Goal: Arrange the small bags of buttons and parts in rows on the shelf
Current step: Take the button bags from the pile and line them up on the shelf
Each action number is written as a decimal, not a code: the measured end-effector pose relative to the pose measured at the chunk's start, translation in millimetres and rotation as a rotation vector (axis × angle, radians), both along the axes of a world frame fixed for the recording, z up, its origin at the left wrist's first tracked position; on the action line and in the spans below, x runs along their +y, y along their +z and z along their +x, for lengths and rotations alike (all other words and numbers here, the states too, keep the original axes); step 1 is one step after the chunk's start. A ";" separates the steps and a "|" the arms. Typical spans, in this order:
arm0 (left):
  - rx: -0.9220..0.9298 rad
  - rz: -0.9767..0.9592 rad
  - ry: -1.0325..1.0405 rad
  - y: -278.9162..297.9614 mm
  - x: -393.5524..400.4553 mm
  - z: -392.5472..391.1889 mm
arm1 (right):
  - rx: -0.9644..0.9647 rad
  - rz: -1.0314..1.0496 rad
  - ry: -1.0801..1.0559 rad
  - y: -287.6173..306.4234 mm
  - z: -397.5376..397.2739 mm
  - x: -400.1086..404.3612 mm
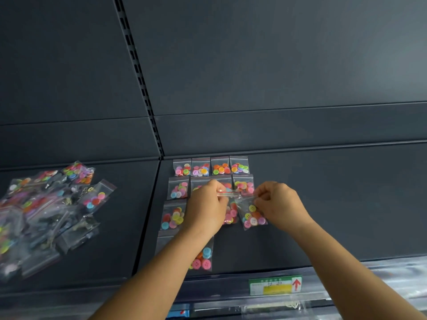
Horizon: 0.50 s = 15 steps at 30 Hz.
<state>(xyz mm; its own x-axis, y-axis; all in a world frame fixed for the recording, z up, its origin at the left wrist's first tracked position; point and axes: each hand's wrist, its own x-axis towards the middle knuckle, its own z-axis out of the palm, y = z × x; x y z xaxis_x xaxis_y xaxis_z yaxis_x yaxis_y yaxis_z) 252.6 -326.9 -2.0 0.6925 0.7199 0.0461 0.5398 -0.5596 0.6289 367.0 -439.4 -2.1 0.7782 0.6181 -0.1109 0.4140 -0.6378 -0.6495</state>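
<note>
Small clear zip bags of coloured buttons lie in rows on the dark shelf [323, 204]. The back row [211, 166] holds several bags side by side, with more rows in front of it. My left hand [208, 209] pinches the top strip of one bag [231, 215] in the third row. My right hand [279, 204] pinches the top corner of the bag next to it [253, 215], which lies slightly tilted. A single bag [203, 258] lies nearest me, partly under my left forearm.
A loose heap of button and metal-part bags [46, 213] covers the left shelf section. A slotted upright [141, 77] divides the two back panels. A green and yellow price label [276, 285] sits on the shelf's front edge.
</note>
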 end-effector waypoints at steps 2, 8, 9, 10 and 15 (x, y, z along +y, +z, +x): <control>0.030 0.116 -0.026 1.3 -2.5 -2.7 | -0.086 -0.040 0.026 -1.5 -2.4 -0.1; 0.127 0.352 -0.251 -1.8 -3.7 -12.3 | -0.240 -0.044 0.276 1.6 -6.9 -5.7; 0.151 0.350 -0.281 -5.3 -4.4 -13.5 | -0.242 -0.076 0.345 0.9 -8.4 -6.7; 0.173 0.347 -0.303 -8.7 -5.0 -14.7 | -0.256 -0.112 0.404 -0.4 -9.9 -7.3; 0.216 0.289 -0.357 -15.2 -3.3 -19.4 | -0.330 -0.132 0.408 -8.8 -10.5 -6.2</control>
<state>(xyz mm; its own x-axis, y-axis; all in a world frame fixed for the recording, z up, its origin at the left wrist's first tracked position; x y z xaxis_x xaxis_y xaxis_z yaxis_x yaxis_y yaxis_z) 233.2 -330.2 -17.2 0.9087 0.4157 0.0372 0.3839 -0.8675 0.3163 356.5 -445.5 -10.9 0.4844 0.8748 0.0021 0.8138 -0.4498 -0.3681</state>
